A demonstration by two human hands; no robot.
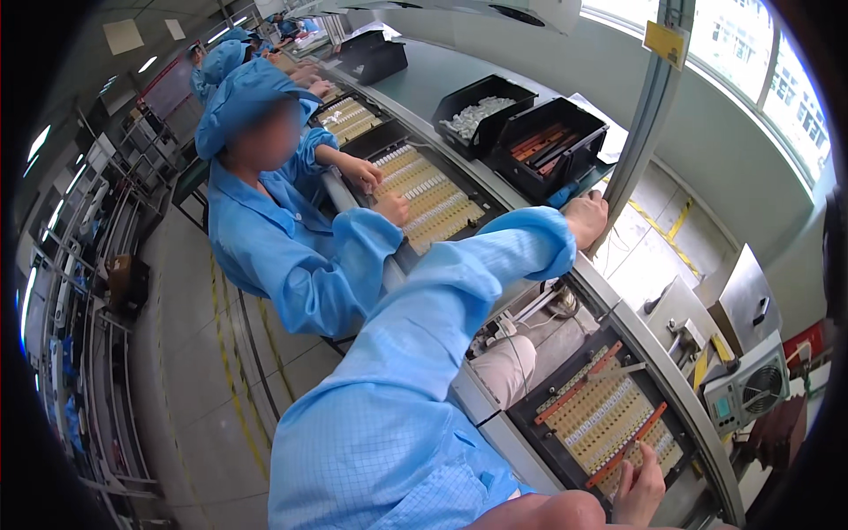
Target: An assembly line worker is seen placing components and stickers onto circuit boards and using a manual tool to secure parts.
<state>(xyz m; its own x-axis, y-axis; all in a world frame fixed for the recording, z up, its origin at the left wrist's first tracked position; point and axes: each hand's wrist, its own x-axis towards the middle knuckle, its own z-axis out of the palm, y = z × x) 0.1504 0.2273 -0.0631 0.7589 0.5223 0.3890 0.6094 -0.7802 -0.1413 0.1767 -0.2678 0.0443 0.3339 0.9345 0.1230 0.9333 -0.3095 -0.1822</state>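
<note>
My left arm in a light blue sleeve stretches to the far side of the line. My left hand (586, 219) is closed beside the metal post and the black bin of orange and dark strips (546, 146); what its fingers hold is hidden. Something blue (563, 194) lies right by it. My right hand (642, 488) is at the near end of a dark-framed tray (555, 435), thumb and forefinger apart. Rows of small beige and white parts (605, 422) fill this tray. Two orange bars (629, 444) lie across it, the nearer one next to my right fingers.
A co-worker (278, 208) in blue works at another filled tray (433, 196) to the left. Behind stands a black bin of white parts (477, 117). A metal post (640, 132) rises by my left hand. A grey device with a fan (746, 389) sits at the right.
</note>
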